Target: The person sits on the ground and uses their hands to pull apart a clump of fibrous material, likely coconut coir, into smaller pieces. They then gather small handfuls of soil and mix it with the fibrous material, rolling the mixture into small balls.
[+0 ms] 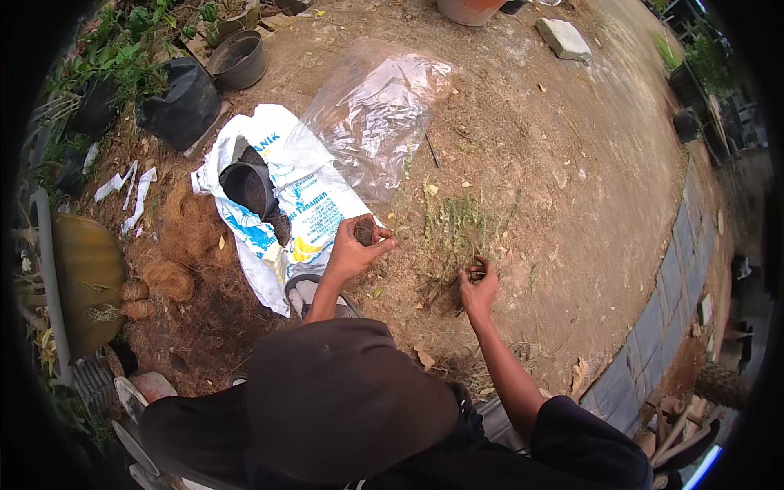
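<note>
My left hand (357, 252) holds a small dark clump of soil or fibre (364, 231) between thumb and fingers, above the lower right edge of a printed white plastic sack (312, 202). A black plastic pot (248, 188) lies tilted in the sack's torn opening, with dark soil around it. My right hand (479, 285) is low over the ground at the root end of a bundle of thin green plant cuttings (462, 223). Its fingers are curled around dark roots or stems; whether they grip them is unclear.
A clear plastic bag (380, 110) lies beyond the sack. Brown coconut fibre (190, 245) is heaped to the left, near a yellowish wheelbarrow tray (89, 285). Potted plants and an empty black pot (237, 60) stand upper left. A pale stone block (562, 39) lies upper right; grey paving (658, 312) runs along the right.
</note>
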Demonstrator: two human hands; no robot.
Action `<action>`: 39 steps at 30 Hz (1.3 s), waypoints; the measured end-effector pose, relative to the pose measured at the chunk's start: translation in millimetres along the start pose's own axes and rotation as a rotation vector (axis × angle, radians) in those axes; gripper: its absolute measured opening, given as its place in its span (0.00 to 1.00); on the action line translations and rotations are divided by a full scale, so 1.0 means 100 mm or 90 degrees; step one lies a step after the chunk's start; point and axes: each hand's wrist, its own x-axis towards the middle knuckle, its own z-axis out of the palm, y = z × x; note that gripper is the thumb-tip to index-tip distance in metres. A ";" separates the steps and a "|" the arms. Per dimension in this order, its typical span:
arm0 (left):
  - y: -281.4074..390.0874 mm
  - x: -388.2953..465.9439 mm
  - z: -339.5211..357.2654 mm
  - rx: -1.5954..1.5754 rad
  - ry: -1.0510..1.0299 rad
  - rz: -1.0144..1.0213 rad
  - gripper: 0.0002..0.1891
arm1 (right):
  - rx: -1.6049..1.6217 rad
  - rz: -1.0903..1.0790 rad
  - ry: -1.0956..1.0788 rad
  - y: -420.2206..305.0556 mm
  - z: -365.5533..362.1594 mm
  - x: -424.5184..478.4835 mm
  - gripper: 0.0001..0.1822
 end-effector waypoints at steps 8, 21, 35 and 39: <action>0.65 -0.14 -0.43 -0.008 0.177 0.106 0.20 | 0.216 -0.293 -0.265 -1.52 -0.06 -0.12 0.16; 1.05 -1.65 -1.67 -0.166 0.556 0.214 0.16 | 0.348 -0.516 -0.707 -3.33 0.94 -0.87 0.07; 0.47 -3.11 -2.19 -0.738 0.953 0.227 0.32 | -0.044 -0.886 -1.023 -4.59 1.13 -2.77 0.19; 0.15 -3.13 -2.32 -0.777 0.875 0.346 0.43 | -0.076 -0.960 -0.955 -4.70 1.05 -3.06 0.22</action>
